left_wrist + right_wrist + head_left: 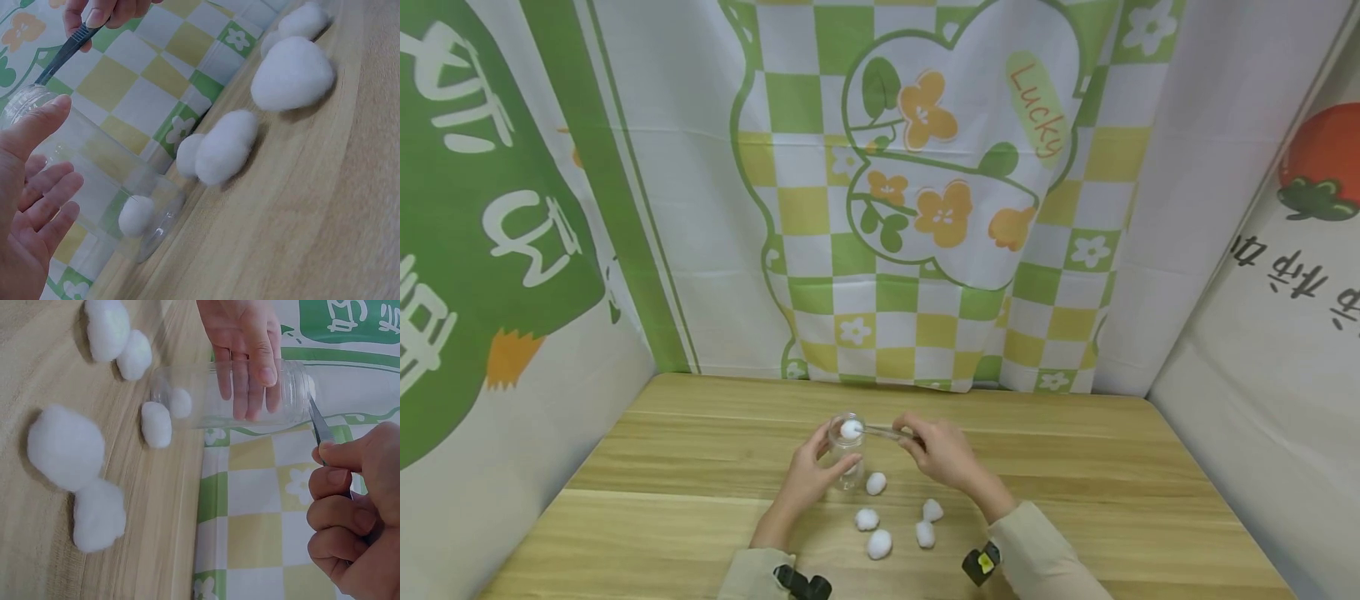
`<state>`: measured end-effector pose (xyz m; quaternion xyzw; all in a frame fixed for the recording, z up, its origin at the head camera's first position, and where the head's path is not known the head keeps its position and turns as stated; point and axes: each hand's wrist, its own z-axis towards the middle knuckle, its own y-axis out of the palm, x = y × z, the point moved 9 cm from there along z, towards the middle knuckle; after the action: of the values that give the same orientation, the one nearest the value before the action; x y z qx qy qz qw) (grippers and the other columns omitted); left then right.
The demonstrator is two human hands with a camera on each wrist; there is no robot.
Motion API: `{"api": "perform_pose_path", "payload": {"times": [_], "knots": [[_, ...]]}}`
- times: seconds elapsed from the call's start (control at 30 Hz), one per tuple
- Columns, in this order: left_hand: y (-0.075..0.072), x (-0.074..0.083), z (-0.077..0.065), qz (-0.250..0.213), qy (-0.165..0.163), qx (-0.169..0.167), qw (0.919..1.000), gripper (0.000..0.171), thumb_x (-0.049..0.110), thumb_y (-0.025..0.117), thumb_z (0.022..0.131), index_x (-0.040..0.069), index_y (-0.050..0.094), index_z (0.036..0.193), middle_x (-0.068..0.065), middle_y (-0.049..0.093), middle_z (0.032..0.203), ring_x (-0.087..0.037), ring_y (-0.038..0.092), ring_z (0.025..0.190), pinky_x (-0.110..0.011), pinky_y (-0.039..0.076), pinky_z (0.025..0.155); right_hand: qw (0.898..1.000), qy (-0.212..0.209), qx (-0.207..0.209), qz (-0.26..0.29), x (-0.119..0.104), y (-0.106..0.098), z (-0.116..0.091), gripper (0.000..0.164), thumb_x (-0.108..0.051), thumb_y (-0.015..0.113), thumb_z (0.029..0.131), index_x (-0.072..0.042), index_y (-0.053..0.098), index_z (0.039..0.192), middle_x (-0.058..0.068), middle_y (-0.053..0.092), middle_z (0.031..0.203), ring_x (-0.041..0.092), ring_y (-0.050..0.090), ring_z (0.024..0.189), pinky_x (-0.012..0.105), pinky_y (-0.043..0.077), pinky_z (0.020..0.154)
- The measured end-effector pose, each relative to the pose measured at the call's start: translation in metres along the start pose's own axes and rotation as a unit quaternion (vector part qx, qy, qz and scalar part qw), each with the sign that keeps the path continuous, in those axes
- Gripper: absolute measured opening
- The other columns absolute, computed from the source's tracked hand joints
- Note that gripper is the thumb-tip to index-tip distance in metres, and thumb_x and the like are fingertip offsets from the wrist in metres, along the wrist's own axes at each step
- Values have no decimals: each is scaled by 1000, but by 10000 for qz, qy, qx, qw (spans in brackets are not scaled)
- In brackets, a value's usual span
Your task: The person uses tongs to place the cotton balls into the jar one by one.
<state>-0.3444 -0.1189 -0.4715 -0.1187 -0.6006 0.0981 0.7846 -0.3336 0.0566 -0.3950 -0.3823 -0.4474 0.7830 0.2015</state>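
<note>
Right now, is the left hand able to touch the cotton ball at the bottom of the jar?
Probably not: the left hand is outside the jar, whose clear side lies between it and the cotton ball.

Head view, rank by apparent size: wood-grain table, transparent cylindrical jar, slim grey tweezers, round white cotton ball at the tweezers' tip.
1. Wood-grain table
2. Transparent cylindrical jar
Unranked: grey tweezers and white cotton ball; the tweezers look longer but much thinner, so size is too close to call.
</note>
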Motion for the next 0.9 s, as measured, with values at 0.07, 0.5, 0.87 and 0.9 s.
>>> {"api": "perform_pose_path", "payload": {"times": [0.07,0.5,0.87,0.9], "knots": [[0,0,0,-12,50,-6,10000,65,17,74,84,3,45,141,-19,54,141,-37,49,134,-50,40,115,9996,118,-192,163,2,3,0,18,-13,56,97,-10,59,114,-7,42,56,-1,27,47,12,20,43],[1,0,0,-68,106,7,9999,60,16,74,84,6,49,137,-15,61,133,-33,54,130,-49,39,116,9984,46,-288,477,2,1,-7,35,-11,57,96,-14,60,131,-2,53,60,-3,31,48,12,30,44],[0,-1,0,-49,49,25,10000,62,16,75,83,5,48,138,-16,60,134,-34,52,132,-48,38,116,9990,-103,-251,366,9,-3,-22,38,-8,57,95,-11,58,133,2,60,66,-6,32,50,12,34,48],[0,-1,0,-59,40,24,10000,63,16,75,83,5,48,138,-15,60,134,-33,52,132,-48,38,116,9990,-93,-262,363,10,-3,-24,38,-8,57,95,-10,58,133,2,60,66,-6,32,50,12,34,48]]}}
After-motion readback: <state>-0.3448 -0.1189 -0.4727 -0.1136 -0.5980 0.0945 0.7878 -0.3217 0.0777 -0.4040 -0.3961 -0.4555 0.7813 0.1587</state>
